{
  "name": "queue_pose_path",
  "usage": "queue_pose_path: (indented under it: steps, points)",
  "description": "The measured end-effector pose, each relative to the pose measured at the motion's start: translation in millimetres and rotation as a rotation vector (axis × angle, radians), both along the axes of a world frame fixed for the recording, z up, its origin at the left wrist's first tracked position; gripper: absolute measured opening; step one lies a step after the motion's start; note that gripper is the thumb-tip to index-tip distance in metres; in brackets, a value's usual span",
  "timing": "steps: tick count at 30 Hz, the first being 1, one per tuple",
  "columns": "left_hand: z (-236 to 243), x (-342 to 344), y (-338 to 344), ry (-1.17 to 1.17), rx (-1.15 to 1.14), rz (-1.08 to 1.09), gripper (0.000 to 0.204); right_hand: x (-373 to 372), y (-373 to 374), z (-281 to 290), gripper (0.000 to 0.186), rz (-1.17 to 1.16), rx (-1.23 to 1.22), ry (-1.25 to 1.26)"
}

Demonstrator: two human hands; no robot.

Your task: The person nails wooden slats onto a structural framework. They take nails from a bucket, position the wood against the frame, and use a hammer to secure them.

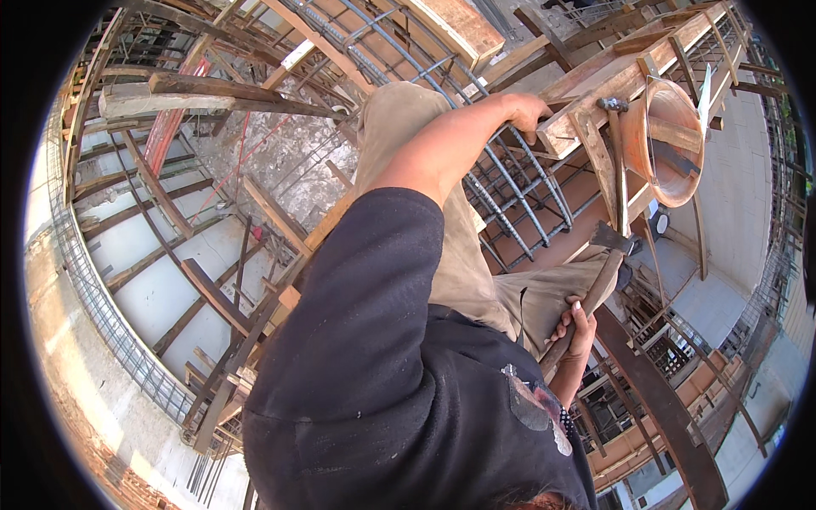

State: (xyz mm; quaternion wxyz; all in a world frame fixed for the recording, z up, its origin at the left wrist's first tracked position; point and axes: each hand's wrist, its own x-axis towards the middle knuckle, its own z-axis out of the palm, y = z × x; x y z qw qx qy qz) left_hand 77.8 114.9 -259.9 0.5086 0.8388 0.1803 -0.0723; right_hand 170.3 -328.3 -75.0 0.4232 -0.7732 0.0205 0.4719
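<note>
Clasping a wood-handled tool (598, 280) in my right hand (580, 330) at four o'clock, left hand (525, 112) half-curled at one, its hold unclear, I judge the rebar cage (500, 215) assembled but unfilled.

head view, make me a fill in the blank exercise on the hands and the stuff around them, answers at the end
1. The right hand grips a dark metal-headed tool by its long brown ____.
2. The left hand is at the near end of a long, narrow trough built from planks of ____.
3. The round, wide-mouthed bucket with a thin wire bail is coloured ____.

Missing words: handle; wood; orange.
</note>
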Motion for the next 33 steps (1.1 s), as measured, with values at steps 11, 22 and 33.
queue_pose_path:
  steps: [11,22,33]
  points:
    - [2,-13,4,-0.058,-0.007,0.014,0.073,2,3,-5,0.041,0.012,0.038,0.029]
    - [12,-13,-6,-0.104,0.101,0.033,0.069,4,3,1,0.042,-0.021,0.023,0.052]
    - [14,-14,-5,-0.030,0.093,0.081,0.067,4,8,1,0.042,-0.016,0.036,0.059]
